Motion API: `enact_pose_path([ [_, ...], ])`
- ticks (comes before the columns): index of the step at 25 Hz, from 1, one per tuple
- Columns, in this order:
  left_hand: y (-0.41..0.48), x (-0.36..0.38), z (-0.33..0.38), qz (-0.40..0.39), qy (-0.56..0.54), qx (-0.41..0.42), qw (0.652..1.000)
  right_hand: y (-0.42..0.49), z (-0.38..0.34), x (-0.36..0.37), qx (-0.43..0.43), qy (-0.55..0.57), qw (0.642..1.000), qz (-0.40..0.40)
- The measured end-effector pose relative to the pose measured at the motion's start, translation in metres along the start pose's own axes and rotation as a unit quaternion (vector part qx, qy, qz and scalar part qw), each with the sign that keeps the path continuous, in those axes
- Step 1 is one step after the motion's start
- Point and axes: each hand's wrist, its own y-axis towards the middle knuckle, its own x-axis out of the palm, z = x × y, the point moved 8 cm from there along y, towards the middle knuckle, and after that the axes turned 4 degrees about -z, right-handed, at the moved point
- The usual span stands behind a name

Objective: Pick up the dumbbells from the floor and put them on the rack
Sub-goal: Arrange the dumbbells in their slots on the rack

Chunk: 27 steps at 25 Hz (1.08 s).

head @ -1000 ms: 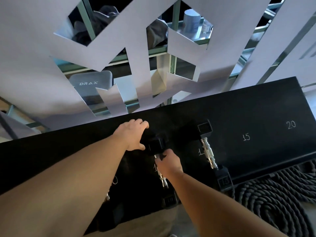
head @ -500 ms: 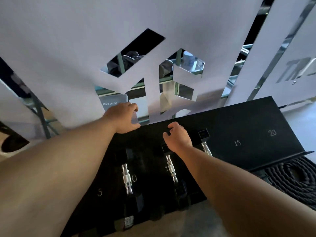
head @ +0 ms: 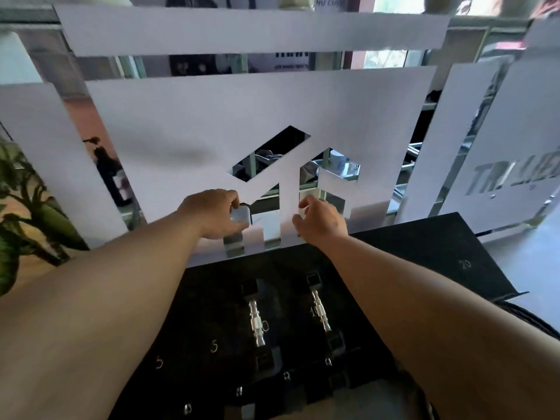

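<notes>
Two black hex dumbbells with chrome handles lie side by side on the slanted black rack (head: 424,262): the left dumbbell (head: 256,324) and the right dumbbell (head: 321,312), by painted "10" marks. Both my hands hover above the rack's back edge, clear of the dumbbells. My left hand (head: 212,216) is loosely curled and empty. My right hand (head: 321,221) is empty, thumb and fingers apart. More dark dumbbell ends (head: 239,392) show on a lower tier, too dim to make out.
Directly behind the rack stands a glass wall with white decal panels (head: 212,131), close to both hands. A leafy plant (head: 24,207) is at the left. A dark coiled rope (head: 521,316) lies on the floor at the right, partly behind my right arm.
Both hands left the dumbbell they were setting on the rack and rose to the rack's back edge. The view tilted up, showing more of the glass wall.
</notes>
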Motion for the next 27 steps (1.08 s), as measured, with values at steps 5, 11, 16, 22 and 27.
enact_pose_path([
  [5,-0.046,-0.023,-0.014,0.045,0.011,0.006,0.999,-0.032,-0.035,-0.002,-0.008,0.014,1.0,0.012],
  [11,-0.08,-0.001,-0.003,0.031,-0.017,0.047,0.998,-0.084,-0.034,0.045,0.022,0.024,0.999,-0.024],
  [16,-0.099,0.026,0.006,0.017,-0.003,0.065,0.998,-0.105,-0.033,0.052,0.009,-0.003,0.999,-0.038],
  [22,-0.12,0.022,-0.043,0.011,0.007,0.032,0.999,-0.109,-0.007,0.03,0.001,-0.055,0.998,-0.037],
  [27,-0.111,0.037,-0.061,-0.015,0.014,0.01,1.0,-0.116,0.022,0.052,0.044,-0.011,0.997,-0.056],
])
